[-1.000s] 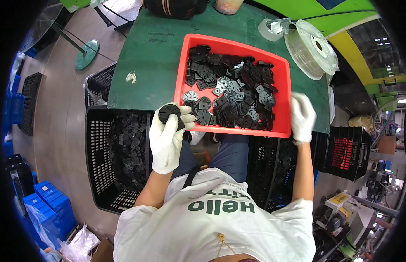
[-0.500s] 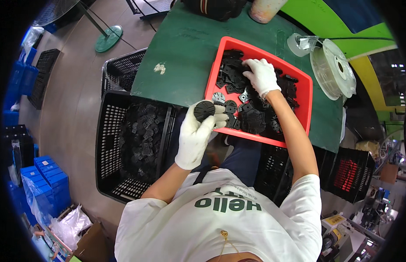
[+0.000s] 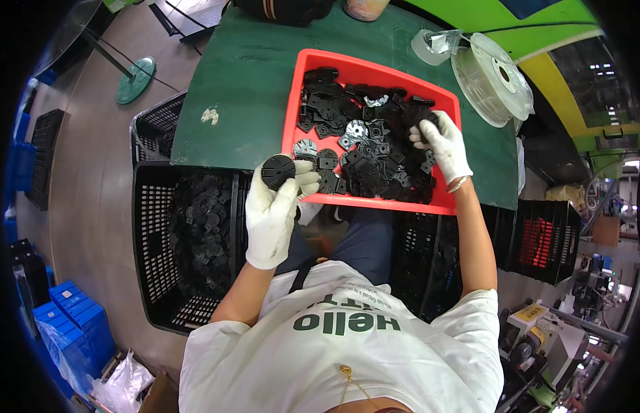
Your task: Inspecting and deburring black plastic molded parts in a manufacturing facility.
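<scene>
My left hand, in a white glove, pinches a round black plastic disc with slotted markings, held up just off the near left corner of a red tray. Many black plastic parts lie heaped in the tray, some round, some square-based with a hole, a few with a shiny grey face. Over the tray's right side, my gloved right hand has its fingers curled round a dark part. The shape of that part is mostly hidden by the fingers.
The tray stands on a green table. A black crate of similar parts sits below its left edge. At the back right are a tape roll and a large clear spool. Another black crate stands right of the table.
My right hand has moved from the tray's back middle to its right side, its fingers now curled on a dark part. The left hand still holds the disc. The whole view has shifted.
</scene>
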`<state>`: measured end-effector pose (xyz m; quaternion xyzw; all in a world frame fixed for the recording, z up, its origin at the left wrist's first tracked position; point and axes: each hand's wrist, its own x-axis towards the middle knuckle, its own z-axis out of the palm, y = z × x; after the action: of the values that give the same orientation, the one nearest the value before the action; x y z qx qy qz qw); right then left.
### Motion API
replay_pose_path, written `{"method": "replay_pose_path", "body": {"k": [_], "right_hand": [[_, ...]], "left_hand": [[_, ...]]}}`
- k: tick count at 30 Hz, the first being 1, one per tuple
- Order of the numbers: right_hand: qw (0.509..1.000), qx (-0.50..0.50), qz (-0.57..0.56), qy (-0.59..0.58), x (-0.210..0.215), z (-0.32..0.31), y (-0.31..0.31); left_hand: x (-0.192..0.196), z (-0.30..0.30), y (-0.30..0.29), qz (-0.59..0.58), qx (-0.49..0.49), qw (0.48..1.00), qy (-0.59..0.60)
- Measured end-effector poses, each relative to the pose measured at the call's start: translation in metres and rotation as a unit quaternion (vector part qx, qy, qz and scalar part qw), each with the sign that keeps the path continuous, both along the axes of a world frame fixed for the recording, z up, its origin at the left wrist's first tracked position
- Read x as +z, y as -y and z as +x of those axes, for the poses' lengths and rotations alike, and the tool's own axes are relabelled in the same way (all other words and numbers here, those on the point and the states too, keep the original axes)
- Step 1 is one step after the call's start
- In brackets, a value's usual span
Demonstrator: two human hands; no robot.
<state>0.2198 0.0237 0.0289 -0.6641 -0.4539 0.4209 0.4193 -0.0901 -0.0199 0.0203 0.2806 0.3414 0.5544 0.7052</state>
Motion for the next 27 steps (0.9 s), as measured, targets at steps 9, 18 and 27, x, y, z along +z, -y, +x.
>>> {"method": "replay_pose_path", "body": {"k": [9, 18, 27], "right_hand": [[0.933, 0.159, 0.016, 0.324, -0.014, -0.028, -0.008], [0.85, 0.177, 0.138, 0.477, -0.035, -0.055, -0.023], [0.911, 0.133, 0.088, 0.379, -0.017, -0.058, -0.02]], "left_hand": [[-0.002, 0.002, 0.002, 0.01, 0.018, 1.0, 0.008], [0.0, 0.003, 0.002, 0.009, 0.011, 1.0, -0.011], [-0.007, 0.003, 0.003, 0.034, 0.023, 0.999, -0.017]]}}
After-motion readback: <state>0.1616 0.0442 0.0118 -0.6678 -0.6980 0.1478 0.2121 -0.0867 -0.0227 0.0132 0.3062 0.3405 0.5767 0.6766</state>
